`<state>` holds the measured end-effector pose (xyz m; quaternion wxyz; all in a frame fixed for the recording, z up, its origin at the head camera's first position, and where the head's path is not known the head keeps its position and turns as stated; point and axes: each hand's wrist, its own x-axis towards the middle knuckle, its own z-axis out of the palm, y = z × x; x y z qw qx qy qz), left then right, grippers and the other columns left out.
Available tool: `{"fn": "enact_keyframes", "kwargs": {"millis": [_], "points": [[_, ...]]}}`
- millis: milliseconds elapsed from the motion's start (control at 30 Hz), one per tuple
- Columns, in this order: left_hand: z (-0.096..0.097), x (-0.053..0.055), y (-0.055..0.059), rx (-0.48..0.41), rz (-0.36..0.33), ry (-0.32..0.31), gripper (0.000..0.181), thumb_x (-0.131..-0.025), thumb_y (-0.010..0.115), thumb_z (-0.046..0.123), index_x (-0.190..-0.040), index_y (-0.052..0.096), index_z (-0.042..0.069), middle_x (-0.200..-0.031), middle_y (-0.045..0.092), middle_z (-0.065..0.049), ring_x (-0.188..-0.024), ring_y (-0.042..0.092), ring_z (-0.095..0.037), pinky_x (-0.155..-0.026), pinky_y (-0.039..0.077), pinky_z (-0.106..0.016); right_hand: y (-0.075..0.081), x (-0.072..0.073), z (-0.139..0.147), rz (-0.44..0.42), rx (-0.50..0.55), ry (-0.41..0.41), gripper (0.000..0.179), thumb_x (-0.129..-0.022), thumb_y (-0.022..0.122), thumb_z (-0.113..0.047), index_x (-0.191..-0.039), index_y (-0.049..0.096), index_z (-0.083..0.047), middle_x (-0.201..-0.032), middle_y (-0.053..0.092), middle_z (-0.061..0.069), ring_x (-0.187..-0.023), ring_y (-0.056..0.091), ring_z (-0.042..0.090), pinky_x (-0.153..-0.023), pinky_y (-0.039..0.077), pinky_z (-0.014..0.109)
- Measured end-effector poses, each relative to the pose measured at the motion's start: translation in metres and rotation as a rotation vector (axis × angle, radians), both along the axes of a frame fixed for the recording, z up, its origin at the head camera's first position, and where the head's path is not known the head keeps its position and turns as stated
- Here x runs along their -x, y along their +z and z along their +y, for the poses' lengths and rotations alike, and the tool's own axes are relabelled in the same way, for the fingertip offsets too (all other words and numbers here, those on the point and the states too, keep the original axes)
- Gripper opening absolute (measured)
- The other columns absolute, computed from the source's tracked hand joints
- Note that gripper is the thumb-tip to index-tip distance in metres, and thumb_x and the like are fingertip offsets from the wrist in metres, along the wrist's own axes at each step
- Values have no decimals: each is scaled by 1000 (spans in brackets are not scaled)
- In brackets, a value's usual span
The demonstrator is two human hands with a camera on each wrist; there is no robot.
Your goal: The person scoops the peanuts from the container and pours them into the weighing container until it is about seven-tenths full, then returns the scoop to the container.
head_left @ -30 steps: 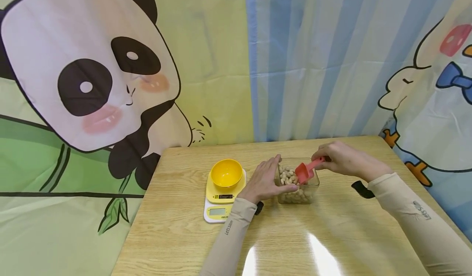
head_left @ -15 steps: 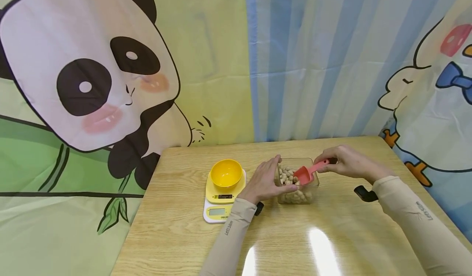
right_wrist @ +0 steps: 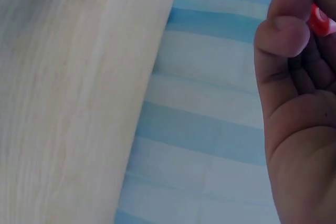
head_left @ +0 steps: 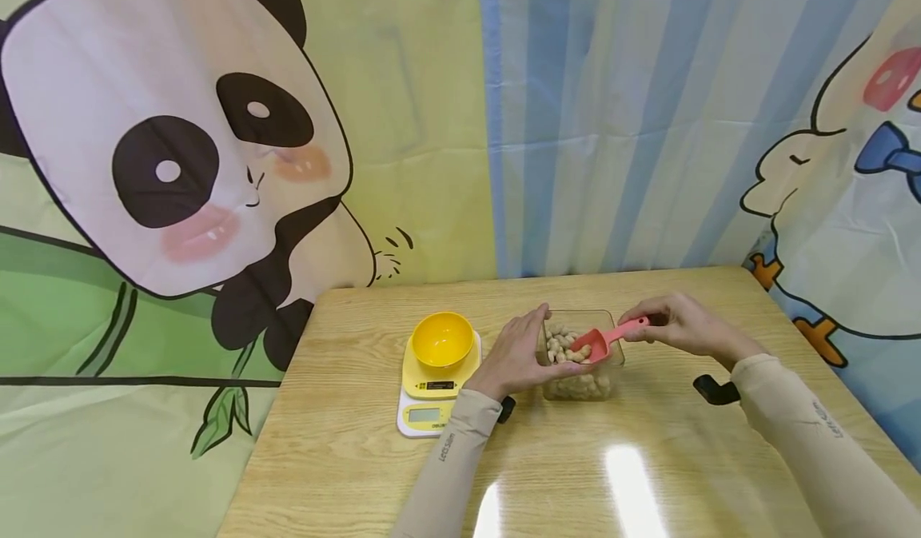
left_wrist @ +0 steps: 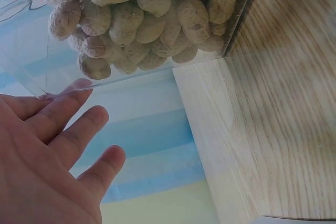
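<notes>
A clear square container (head_left: pixel 576 312) holds peanuts in their shells (head_left: pixel 558 341), which show large through its wall in the left wrist view. My left hand (head_left: pixel 505 356) rests against its left side, fingers extended and spread, thumb lying along the front. In the left wrist view the fingertips (left_wrist: pixel 81 84) are right at the wall's edge. My right hand (head_left: pixel 675 325) pinches the handle of a pink-red scoop (head_left: pixel 600 344), whose bowl is down among the peanuts on the right side. Only a bit of red handle (right_wrist: pixel 320 22) shows past the curled fingers in the right wrist view.
A yellow bowl (head_left: pixel 442 339) stands on a yellow and white kitchen scale (head_left: pixel 424 416) left of the container. The wooden table (head_left: pixel 345 378) ends at a printed curtain (head_left: pixel 576 122) behind. Black wrist-camera mounts stick out at both wrists.
My right hand has shifted right and slightly toward me, bringing the scoop to a flatter slant with peanuts at its mouth. The left hand and the container have stayed in place.
</notes>
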<state>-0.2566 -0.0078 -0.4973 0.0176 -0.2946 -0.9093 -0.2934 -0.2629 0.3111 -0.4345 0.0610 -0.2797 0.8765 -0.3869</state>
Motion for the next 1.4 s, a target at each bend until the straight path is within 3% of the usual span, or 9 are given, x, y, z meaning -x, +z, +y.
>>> {"fn": "enact_keyframes", "kwargs": {"millis": [133, 400, 633, 1000, 1133, 1400], "points": [[-1, 0, 0, -4, 10, -5, 115, -80, 52, 87, -164, 14, 18, -159, 38, 3, -148, 31, -16, -124, 20, -39, -6, -4, 0, -48, 59, -5, 17, -93, 76, -22, -109, 78, -18, -78, 72, -1, -56, 52, 15, -48, 45, 27], [-1, 1, -1, -9, -1, -3, 114, -80, 51, 87, -164, 14, 19, -159, 38, 3, -148, 32, -16, -124, 20, -38, -19, -7, -4, -17, 137, -32, 15, -93, 75, -15, -108, 77, -16, -80, 68, 3, -59, 51, 9, -48, 45, 26], [-2, 2, 2, -24, -14, 13, 116, -78, 53, 89, -164, 15, 21, -160, 37, 3, -148, 32, -21, -122, 26, -43, -27, -9, -1, -78, 204, -64, 18, -96, 73, -16, -113, 76, -12, -84, 68, 14, -63, 55, 22, -53, 50, 29], [1, 3, 0, -21, 15, -8, 114, -79, 57, 86, -162, 20, 18, -155, 44, 3, -145, 36, -15, -123, 22, -36, -41, -19, -3, -99, 259, -170, 27, -96, 72, -21, -120, 73, -8, -83, 68, 11, -64, 55, 23, -52, 50, 31], [1, 2, -1, -29, 13, -15, 112, -79, 57, 85, -162, 21, 18, -155, 44, 3, -144, 37, -15, -123, 23, -37, -47, -24, -6, -77, 311, -209, 23, -96, 73, -19, -116, 75, -9, -80, 66, 16, -64, 55, 29, -52, 49, 32], [0, 3, -2, -19, -1, -3, 114, -79, 57, 85, -163, 18, 18, -159, 40, 1, -147, 34, -18, -123, 23, -39, -52, -36, -20, 12, 322, -273, 23, -96, 73, -19, -117, 75, -10, -82, 68, 8, -64, 56, 20, -52, 48, 32]]}}
